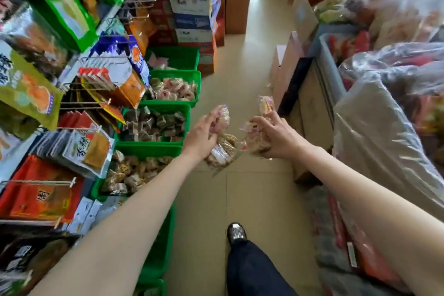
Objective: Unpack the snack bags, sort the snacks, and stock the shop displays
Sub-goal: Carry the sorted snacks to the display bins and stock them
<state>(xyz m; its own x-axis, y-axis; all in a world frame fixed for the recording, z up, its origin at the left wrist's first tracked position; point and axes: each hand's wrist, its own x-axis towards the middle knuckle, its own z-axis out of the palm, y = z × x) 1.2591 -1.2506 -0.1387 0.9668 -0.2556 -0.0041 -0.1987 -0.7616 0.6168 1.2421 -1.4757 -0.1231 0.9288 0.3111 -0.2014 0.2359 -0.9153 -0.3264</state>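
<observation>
Snack baskets (168, 108) left of aisle (240, 79)

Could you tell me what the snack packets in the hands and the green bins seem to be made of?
Snack packets: apparently thin clear plastic film; contents show through, and it crinkles and glints. Green bins: probably rigid moulded plastic, with uniform green colour and a slightly glossy rim.

A narrow aisle of pale beige floor tiles (242, 84) runs into the far distance, brightly lit. Stacked cardboard boxes (192, 7) stand far left of it; a tall brown carton (236, 0) stands just beside them.
</observation>
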